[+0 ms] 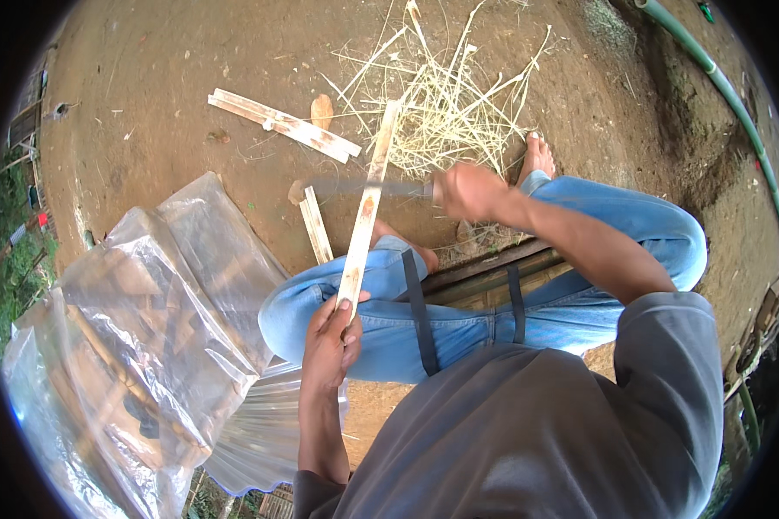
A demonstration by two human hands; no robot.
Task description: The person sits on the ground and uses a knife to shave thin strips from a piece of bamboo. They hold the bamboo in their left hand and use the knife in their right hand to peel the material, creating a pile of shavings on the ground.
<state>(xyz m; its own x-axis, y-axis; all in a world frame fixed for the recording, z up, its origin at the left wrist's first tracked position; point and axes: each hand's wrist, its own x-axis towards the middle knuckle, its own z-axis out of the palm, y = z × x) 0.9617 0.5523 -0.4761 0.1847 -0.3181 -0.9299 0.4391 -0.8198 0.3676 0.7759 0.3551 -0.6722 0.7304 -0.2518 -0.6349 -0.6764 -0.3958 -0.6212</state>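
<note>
Head view, then: what are the left fingers doing?

The left hand (331, 336) is curling closed around the near end of a pale strip (363, 227), the thumb lying along its face.

And the right?

The fingers of the right hand (472, 192) are wrapping tightly around the handle of a knife (402, 188). Its blade is blurring as it crosses the strip to the left of those fingers; whether the edge is touching, I cannot tell.

Where is the strip lying?

It is rising from the left fingers, tilting slightly rightward, and its far end is reaching beyond the right fingers, over on their left.

How many of each are you counting?

One strip in the grip and one knife. Beyond the left fingers, loose strips (286, 126) are lying in two places, too close together to count surely. One heap of shavings (454, 108) is spreading just beyond the right fingers, one plastic sheet (160, 303) is bulging left of the left fingers, and one green pole (725, 86) is curving far right of the right fingers.
</note>
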